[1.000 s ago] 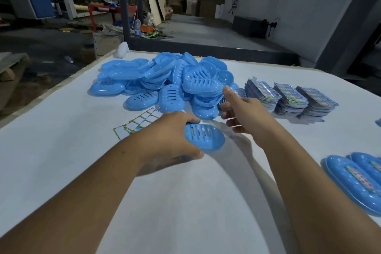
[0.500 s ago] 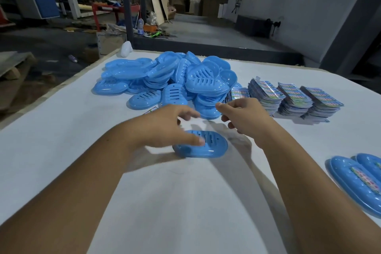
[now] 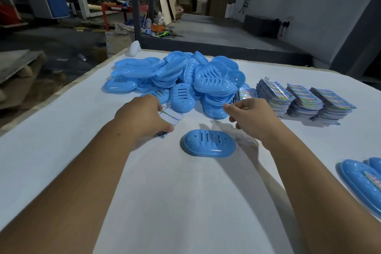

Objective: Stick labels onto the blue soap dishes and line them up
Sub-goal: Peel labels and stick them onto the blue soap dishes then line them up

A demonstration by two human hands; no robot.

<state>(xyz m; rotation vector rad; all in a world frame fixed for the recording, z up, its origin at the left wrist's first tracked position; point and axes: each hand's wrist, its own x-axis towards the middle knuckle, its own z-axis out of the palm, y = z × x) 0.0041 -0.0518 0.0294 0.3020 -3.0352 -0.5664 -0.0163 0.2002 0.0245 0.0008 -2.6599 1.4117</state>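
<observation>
- Now the single soap dish [image 3: 207,146] lies slot-side up on the white worktop [image 3: 185,202], between the two hands and touched by neither; a second ago the left hand [image 3: 142,117] gripped it above the surface.
- Having let go, the left hand has moved away to the label sheet [image 3: 172,116] just left of the dish; its fingers curl over the sheet's near edge, though whether they pinch it cannot be told.
- The right hand [image 3: 250,114] has drawn back from the pile of dishes [image 3: 185,80] and hovers beyond the dish, fingers loosely curled, thumb and forefinger near each other; no label shows between them.
- The label stacks [image 3: 305,99] stand to the right of the pile, and the labelled dishes [image 3: 362,183] lie at the worktop's right edge.
- This likely means the dish is staged for labelling: the next step would be to peel a label and press it on, then add the dish to the row on the right.
</observation>
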